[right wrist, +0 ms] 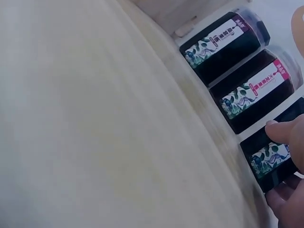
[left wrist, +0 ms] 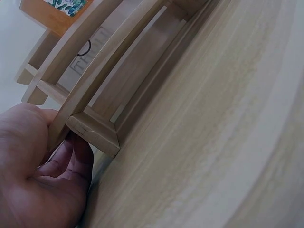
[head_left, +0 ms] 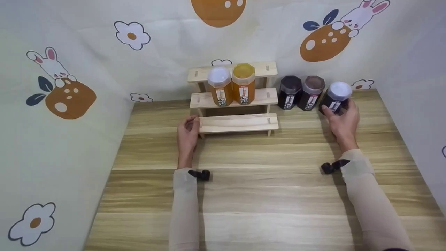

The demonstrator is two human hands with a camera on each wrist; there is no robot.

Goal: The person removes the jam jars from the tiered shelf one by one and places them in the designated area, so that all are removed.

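Observation:
My left hand [head_left: 188, 134] grips the left end of the lowest step of a three-step wooden rack [head_left: 237, 122]; the left wrist view shows thumb above and fingers curled beneath the board. My right hand [head_left: 345, 120] holds a dark jar [head_left: 335, 99] with a white lid, thumb across its front near the label. To its left stand two more dark jars, one with a brownish lid [head_left: 311, 93] and one with a black lid [head_left: 290, 93]. On the rack's middle step are two amber jars, one white-lidded [head_left: 221, 87] and one yellow-lidded [head_left: 244, 85].
The rack stands on a wood-grain table [head_left: 264, 195] against a pale backdrop [head_left: 167, 62] printed with flowers, rabbits and oranges. The backdrop also rises along both sides. The dark jars stand in a row right of the rack, near the back edge.

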